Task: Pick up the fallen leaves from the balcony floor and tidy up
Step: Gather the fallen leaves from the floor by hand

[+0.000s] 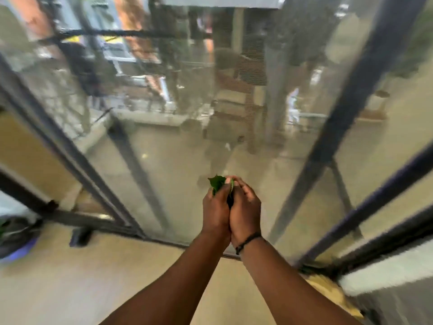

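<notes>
- Two bare forearms reaching forward from bottom of view, side by side, over tan balcony floor.
- Thin dark wrist cord looped round right wrist.
- Left hand and right hand pressed together along inner edges, heels touching, backs facing up.
- Fingers of both hands curled inward and cupped against each other, closing round a small bunch of green leaves.
- Leaves held up off floor between the two hands; tips poking out above left-hand fingers, a sliver of green also between the two sets of fingertips.
- Right fingertips bent over top of the bunch; exact count of leaves not readable.
- Yellowish debris lying on floor at lower right, against base of a pale ledge.
- Small dark block on floor at left, just beside bottom rail of railing.
- Rounded dark object with blue-violet rim at far left edge, partly cut off; identity unclear.
- Dark metal railing posts slanting up on both sides of hands, with transparent panels between them; hands held in front of centre panel.
- Beyond panels, heavily blurred: pale ground below, orange-and-grey building faces at top, dark vertical shapes.
</notes>
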